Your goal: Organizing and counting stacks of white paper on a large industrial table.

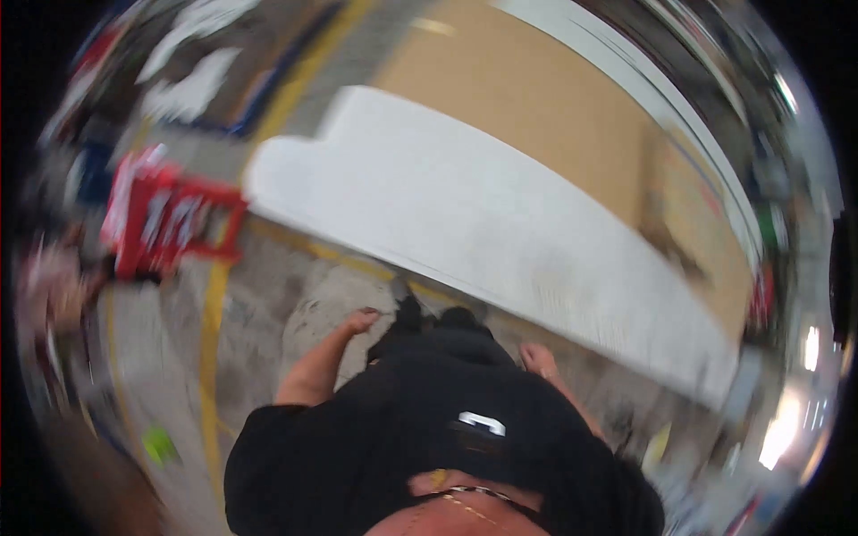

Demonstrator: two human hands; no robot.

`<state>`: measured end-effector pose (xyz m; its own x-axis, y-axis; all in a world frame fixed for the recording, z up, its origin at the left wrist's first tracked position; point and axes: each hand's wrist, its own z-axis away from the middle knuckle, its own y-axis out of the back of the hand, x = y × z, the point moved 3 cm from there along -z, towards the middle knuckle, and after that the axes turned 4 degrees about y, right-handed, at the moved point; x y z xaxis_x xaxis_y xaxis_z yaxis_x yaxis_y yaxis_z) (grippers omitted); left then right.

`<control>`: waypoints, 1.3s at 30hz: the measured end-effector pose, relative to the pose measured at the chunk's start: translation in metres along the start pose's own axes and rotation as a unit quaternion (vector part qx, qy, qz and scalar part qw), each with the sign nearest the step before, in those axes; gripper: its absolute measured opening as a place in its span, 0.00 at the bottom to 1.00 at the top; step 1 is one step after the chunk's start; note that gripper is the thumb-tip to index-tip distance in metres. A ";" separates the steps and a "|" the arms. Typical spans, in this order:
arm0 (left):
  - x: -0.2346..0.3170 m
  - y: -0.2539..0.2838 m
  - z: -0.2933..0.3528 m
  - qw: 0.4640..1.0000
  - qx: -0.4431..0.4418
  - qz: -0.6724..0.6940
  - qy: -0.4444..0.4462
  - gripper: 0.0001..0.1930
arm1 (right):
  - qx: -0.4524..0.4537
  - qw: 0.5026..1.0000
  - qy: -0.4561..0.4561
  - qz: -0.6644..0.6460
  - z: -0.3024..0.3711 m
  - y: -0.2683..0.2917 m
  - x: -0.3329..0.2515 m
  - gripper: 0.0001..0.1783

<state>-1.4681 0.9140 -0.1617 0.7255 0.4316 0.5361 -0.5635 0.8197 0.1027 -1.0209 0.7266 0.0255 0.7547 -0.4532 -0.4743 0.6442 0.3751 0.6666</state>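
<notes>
Two hands: one left hand [363, 320], one right hand [537, 359].
Ahead of them lie one white sheet [429, 205] and, farther out, one brown board [536, 98]; left of the left hand are one red stand [170, 223] and one blurred green object [160, 444]; behind both hands, one black shirt [384, 438].

Yellow lines [212, 335] cross the gray floor [253, 357]; blurred glare [782, 431] right, perhaps daylight.
</notes>
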 end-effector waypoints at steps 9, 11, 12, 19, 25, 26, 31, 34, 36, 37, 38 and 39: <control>0.256 -0.084 0.058 0.938 -0.163 -0.286 -0.112 0.24 | 0.045 0.952 -0.276 -0.126 0.087 -0.101 0.117 0.17; 0.306 -0.113 0.068 0.918 -0.172 -0.338 -0.119 0.24 | 0.069 0.940 -0.282 -0.180 0.092 -0.119 0.125 0.17; 0.321 -0.127 0.083 0.905 -0.203 -0.357 -0.114 0.25 | 0.059 0.921 -0.318 -0.216 0.096 -0.131 0.132 0.17; 0.446 -0.289 0.130 0.849 -0.253 -0.444 -0.135 0.25 | 0.228 0.860 -0.350 -0.291 0.166 -0.134 0.208 0.16; 0.479 -0.431 0.113 0.765 -0.330 -0.529 -0.162 0.24 | 0.122 0.926 -0.341 -0.109 0.225 -0.210 0.265 0.12; 0.481 -0.450 0.110 0.747 -0.345 -0.544 -0.166 0.24 | 0.123 0.928 -0.340 -0.094 0.233 -0.227 0.272 0.12; 0.482 -0.520 0.107 0.673 -0.398 -0.599 -0.175 0.24 | 0.247 0.802 -0.490 -0.235 0.272 -0.280 0.276 0.16; 0.486 -0.558 0.103 0.624 -0.437 -0.624 -0.176 0.24 | 0.132 0.809 -0.490 -0.295 0.280 -0.298 0.244 0.15; 0.487 -0.578 0.102 0.595 -0.460 -0.635 -0.176 0.23 | 0.209 0.728 -0.531 -0.379 0.283 -0.300 0.224 0.16; 0.487 -0.592 0.101 0.582 -0.473 -0.637 -0.179 0.23 | 0.207 0.683 -0.540 -0.447 0.283 -0.304 0.212 0.16; 0.487 -0.601 0.101 0.571 -0.482 -0.640 -0.179 0.23 | 0.243 0.655 -0.548 -0.460 0.285 -0.305 0.201 0.17; 0.487 -0.610 0.101 0.559 -0.492 -0.642 -0.179 0.23 | 0.235 0.640 -0.558 -0.472 0.283 -0.303 0.195 0.17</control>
<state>-0.8110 0.5860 0.1209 0.0567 -0.7099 0.7020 0.9506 0.2532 0.1794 -1.1038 0.2953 -0.1066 -0.6721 -0.6930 -0.2610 0.4417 -0.6581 0.6097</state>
